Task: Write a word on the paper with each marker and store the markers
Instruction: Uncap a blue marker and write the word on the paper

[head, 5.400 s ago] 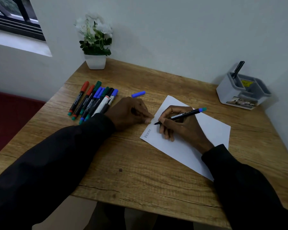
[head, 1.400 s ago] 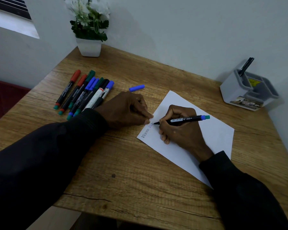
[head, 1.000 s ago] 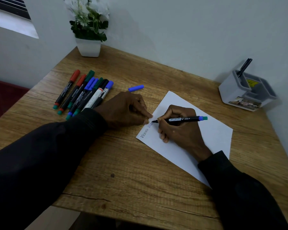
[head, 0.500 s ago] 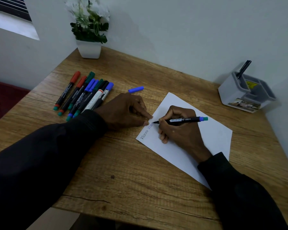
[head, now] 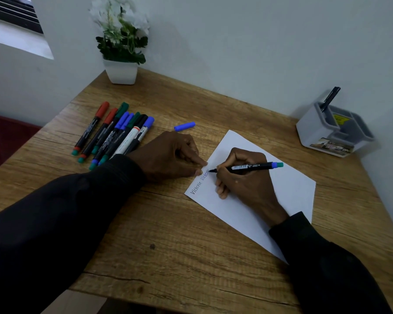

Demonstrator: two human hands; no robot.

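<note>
Eight capped markers, one loose cap, one paper

White paper, blue cap, wood-grain brown table.

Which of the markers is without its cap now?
The marker in the right hand, writing on the paper. The grouped markers all wear caps.

Dim, bluish light; daylight from window upper left; wide-angle bending at edges; sleeves nearly black.
</note>
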